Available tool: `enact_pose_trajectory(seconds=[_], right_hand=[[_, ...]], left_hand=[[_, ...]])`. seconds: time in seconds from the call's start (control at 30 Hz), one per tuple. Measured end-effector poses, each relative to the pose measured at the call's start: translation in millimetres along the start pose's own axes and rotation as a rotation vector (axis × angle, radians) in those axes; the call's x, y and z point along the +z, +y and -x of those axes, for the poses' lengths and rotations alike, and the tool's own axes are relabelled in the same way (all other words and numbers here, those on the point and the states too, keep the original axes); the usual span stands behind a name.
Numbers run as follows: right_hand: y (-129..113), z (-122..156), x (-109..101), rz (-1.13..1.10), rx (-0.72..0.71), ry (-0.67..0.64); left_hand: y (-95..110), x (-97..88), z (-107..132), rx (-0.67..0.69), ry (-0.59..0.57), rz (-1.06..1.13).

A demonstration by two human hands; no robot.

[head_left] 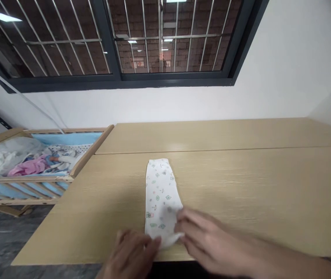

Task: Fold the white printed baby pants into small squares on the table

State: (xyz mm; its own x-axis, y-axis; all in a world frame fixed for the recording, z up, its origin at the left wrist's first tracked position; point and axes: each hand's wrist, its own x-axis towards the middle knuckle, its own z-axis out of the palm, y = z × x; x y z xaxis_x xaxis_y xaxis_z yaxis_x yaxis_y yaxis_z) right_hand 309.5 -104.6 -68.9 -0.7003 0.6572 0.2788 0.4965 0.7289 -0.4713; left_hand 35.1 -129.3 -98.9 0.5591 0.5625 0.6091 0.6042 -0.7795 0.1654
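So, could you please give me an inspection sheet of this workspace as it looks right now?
Surface: light wooden table, two boards joined by a seam.
Job's things: white folded cloth with small green prints, lying lengthwise near the front edge.
Clutter: nothing seen on the table.
Grippers: left hand touches the cloth's near end; right hand grips its near right corner; both are blurred.
Cables: nothing seen.
Surroundings: wooden cot with blue lining at left, holding pink and white laundry; barred dark-framed window above a white wall.
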Motion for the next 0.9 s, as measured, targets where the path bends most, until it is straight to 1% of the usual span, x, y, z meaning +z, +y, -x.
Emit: enact_pose_trajectory(seconds=[0.07,0.1,0.13,0.17,0.2,0.27,0.33,0.4,0.43,0.53,0.6,0.67,0.73,0.8,0.87,0.9], right_hand=[[6.5,-25.6,-33.8,-0.103,0.079,-0.005],[14.9,-39.5,-45.0,-0.128,0.109,0.011],[26.8,-53.7,-52.1,-0.139,0.128,0.039],[41.6,-68.2,-55.2,-0.143,0.140,0.077],[58.5,-82.7,-54.8,-0.145,0.154,0.112],[95.2,-110.6,-46.5,-0.161,0.202,0.169],[129.8,-134.5,-32.8,-0.179,0.296,0.186],[156.9,-152.1,-18.6,-0.124,0.381,0.171],[166.8,-158.1,-12.1,-0.093,0.411,0.163],[183.2,-166.2,1.5,-0.040,0.442,0.134],[184.5,-164.9,4.2,-0.029,0.435,0.116],[178.7,-160.1,1.7,0.016,0.409,0.133],[165.8,-152.8,-3.2,0.101,0.319,0.166],[147.5,-144.5,-6.0,0.167,0.175,0.138],[128.0,-136.9,-2.3,0.159,0.008,0.018],[119.6,-133.9,2.7,0.134,-0.073,-0.054]], left_hand=[[-16.1,-9.8,-28.6,0.007,0.026,-0.026],[-26.4,-12.9,-45.2,0.011,0.040,-0.048],[-38.1,-14.3,-62.7,0.012,0.051,-0.070],[-50.6,-13.6,-80.5,-0.006,0.037,-0.095],[-63.7,-10.7,-98.1,-0.041,-0.001,-0.120],[-89.9,1.4,-129.9,-0.177,-0.166,-0.151],[-113.5,20.0,-154.1,-0.302,-0.323,-0.169],[-132.7,41.7,-169.7,-0.357,-0.399,-0.187],[-140.3,52.4,-174.5,-0.370,-0.418,-0.200],[-152.8,77.4,-180.7,-0.403,-0.453,-0.253],[-149.7,84.7,-178.5,-0.419,-0.454,-0.301],[-134.7,85.0,-169.0,-0.426,-0.419,-0.355],[-108.6,82.1,-150.2,-0.426,-0.375,-0.401],[-76.9,81.0,-123.1,-0.421,-0.365,-0.432],[-47.9,84.2,-93.1,-0.393,-0.389,-0.463],[-36.6,87.5,-79.2,-0.383,-0.397,-0.473]])
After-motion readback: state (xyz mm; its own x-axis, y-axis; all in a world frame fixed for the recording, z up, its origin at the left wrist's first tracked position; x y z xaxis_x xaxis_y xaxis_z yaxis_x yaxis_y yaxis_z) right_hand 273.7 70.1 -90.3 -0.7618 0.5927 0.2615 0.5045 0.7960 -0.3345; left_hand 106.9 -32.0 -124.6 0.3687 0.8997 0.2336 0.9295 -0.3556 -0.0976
